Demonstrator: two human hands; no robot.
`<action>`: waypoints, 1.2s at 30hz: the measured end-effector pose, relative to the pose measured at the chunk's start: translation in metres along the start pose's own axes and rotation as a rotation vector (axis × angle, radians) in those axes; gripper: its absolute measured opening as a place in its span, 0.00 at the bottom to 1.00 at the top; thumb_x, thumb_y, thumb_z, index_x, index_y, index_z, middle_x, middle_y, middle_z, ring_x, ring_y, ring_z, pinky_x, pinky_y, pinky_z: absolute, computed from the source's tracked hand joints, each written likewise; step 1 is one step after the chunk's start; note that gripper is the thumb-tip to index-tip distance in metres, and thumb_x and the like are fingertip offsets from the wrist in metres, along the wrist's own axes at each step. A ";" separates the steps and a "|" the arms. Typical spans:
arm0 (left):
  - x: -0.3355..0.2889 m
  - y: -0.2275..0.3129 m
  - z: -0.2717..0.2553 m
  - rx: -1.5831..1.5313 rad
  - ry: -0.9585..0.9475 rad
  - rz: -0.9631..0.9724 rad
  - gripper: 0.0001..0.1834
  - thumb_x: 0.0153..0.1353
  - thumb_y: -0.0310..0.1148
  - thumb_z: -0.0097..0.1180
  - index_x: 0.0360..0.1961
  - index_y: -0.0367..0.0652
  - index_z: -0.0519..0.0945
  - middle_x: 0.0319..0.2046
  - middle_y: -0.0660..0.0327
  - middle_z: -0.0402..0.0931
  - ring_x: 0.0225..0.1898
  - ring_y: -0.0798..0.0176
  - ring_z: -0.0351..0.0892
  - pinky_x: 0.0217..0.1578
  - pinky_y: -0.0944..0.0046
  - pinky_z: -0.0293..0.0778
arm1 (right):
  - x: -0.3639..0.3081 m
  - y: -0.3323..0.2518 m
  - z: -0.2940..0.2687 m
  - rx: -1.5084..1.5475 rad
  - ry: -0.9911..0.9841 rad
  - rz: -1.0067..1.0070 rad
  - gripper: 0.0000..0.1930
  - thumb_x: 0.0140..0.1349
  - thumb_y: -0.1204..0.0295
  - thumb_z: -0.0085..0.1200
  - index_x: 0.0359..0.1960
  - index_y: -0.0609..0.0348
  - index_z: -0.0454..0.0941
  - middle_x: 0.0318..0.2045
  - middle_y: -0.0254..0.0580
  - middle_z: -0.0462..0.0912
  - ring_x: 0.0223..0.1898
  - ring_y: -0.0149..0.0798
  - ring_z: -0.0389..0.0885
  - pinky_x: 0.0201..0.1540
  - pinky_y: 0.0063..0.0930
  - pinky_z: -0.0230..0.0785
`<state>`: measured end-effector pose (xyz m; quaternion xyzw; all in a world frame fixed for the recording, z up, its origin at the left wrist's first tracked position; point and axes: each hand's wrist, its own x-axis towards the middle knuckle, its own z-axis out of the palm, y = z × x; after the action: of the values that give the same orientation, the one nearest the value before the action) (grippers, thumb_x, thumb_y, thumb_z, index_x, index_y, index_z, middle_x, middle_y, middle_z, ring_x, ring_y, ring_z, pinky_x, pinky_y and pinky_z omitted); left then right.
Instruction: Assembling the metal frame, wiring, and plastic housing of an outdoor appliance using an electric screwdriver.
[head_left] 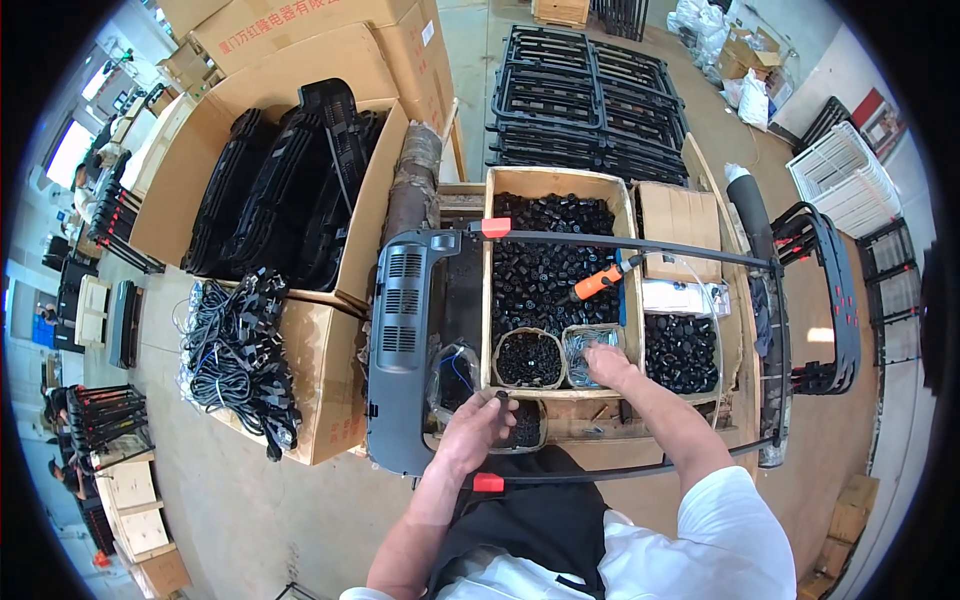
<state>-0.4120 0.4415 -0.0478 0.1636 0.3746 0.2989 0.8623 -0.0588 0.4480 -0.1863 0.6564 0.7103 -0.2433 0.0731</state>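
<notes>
My left hand [474, 432] is closed, a small black plastic cap [502, 397] pinched between thumb and fingers. It is beside the grey plastic housing [402, 350] of a dark metal frame [620, 241], which lies across the workbench. My right hand [608, 366] reaches into a small box of silver screws [580, 344]. Its fingers curl down among them; what they grip is hidden. Next to that box stands a round tub of small black parts [529, 359]. Above, an orange power screwdriver [598, 283] rests on a large wooden bin [488, 290] full of black caps [545, 225].
Red clips [495, 228] sit on the frame's bars. A carton [160, 235] of black plastic housings and a bundle of black cables [235, 365] stand at the left. More black caps [680, 350] fill a right-hand compartment. Stacked black frames [585, 100] lie beyond the bench.
</notes>
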 end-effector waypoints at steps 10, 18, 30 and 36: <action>-0.007 -0.001 -0.017 0.050 0.051 -0.016 0.19 0.78 0.36 0.53 0.65 0.40 0.72 0.48 0.57 0.83 0.41 0.64 0.82 0.40 0.64 0.76 | -0.004 -0.003 -0.029 0.189 -0.024 0.075 0.15 0.65 0.66 0.60 0.50 0.60 0.85 0.41 0.59 0.88 0.48 0.60 0.87 0.55 0.50 0.77; -0.008 -0.001 -0.012 0.107 0.047 -0.026 0.17 0.80 0.35 0.49 0.64 0.41 0.75 0.47 0.61 0.83 0.40 0.68 0.80 0.39 0.67 0.75 | -0.018 -0.039 -0.053 1.354 0.101 0.353 0.09 0.70 0.72 0.61 0.48 0.61 0.84 0.38 0.48 0.89 0.41 0.45 0.88 0.45 0.40 0.79; -0.025 0.002 -0.035 0.159 0.027 -0.003 0.14 0.80 0.36 0.52 0.60 0.44 0.78 0.42 0.67 0.83 0.35 0.75 0.77 0.37 0.72 0.74 | -0.040 -0.215 -0.080 1.615 0.052 -0.036 0.05 0.71 0.71 0.62 0.43 0.58 0.83 0.33 0.29 0.82 0.34 0.24 0.77 0.39 0.21 0.70; -0.047 0.016 -0.046 0.213 0.043 0.001 0.14 0.81 0.37 0.49 0.57 0.41 0.78 0.38 0.65 0.81 0.33 0.73 0.76 0.35 0.70 0.73 | -0.043 -0.253 -0.078 1.257 0.109 -0.118 0.10 0.69 0.72 0.64 0.46 0.63 0.81 0.36 0.34 0.83 0.40 0.26 0.80 0.45 0.25 0.74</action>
<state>-0.4783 0.4263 -0.0446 0.2479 0.4225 0.2614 0.8317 -0.2818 0.4391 -0.0372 0.5451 0.4697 -0.5836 -0.3763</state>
